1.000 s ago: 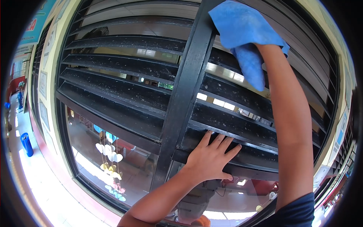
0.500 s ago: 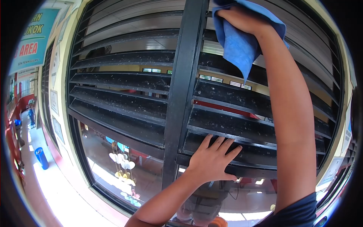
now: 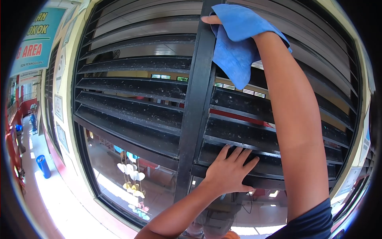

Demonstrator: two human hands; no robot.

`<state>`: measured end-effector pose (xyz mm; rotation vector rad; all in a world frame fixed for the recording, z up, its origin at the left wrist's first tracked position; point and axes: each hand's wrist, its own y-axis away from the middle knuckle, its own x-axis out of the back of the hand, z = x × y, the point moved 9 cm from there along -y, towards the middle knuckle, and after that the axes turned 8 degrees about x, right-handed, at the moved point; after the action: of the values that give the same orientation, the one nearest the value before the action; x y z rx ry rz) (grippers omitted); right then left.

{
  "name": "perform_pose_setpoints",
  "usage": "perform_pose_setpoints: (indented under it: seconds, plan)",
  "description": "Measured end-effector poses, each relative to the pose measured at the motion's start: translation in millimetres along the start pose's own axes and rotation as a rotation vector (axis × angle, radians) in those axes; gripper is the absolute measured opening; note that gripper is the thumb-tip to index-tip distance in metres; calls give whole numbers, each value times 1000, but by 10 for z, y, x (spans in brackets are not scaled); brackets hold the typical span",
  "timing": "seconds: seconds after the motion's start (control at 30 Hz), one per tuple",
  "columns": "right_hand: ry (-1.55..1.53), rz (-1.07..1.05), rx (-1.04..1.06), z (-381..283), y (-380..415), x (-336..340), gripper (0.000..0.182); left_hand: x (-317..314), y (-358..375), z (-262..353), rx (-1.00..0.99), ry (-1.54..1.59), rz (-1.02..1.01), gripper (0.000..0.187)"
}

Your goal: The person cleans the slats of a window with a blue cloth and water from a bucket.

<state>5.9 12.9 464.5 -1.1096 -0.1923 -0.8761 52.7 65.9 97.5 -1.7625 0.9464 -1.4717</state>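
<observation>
Cloth: blue cloth [image 3: 238,44] is bunched under the right hand near the top of the black centre post [image 3: 197,95], draped partly over the post's right edge and hanging down across the upper slats.
Right hand: right hand [image 3: 234,24] is mostly covered by the cloth, fingers curled into it and gripping; one fingertip shows at the post's left edge.
Left hand: left hand [image 3: 230,171] lies flat with fingers spread on the lowest slat [image 3: 278,165], just right of the post, holding nothing.
Slats: dusty black louvre slats [image 3: 131,89] run out from both sides of the post, with narrow open gaps between their edges.
Pane: glass pane [image 3: 119,167] below the slats, left of the post, shows reflections.
Sign: teal sign [image 3: 34,40] hangs far left of the post.
</observation>
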Motion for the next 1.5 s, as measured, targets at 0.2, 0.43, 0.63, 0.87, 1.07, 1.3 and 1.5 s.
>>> perform_pose_setpoints:
  seconds: [0.2, 0.43, 0.63, 0.87, 1.07, 1.3, 1.5]
  plan:
    - [-317, 325, -75, 250, -220, 124, 91, 0, 34, -32, -10, 27, 29, 90]
    - [72, 32, 41, -120, -6, -43, 66, 25, 37, -37, -20, 28, 58, 90]
    - [150, 406, 383, 68, 562, 395, 49, 47, 29, 10, -23, -1, 59, 91]
    - [-332, 907, 81, 1316, 1100, 1172, 33, 55, 28, 9, -9, -11, 88, 91]
    - [-230, 772, 254, 1585, 391, 677, 19, 84, 22, 21, -15, -32, 100, 92]
    - [-298, 528, 208, 379, 154, 164, 37, 161, -45, 60, 36, -42, 106, 89]
    - [-44, 497, 196, 889, 558, 468, 40, 159, -72, 132, 21, -160, 102, 93]
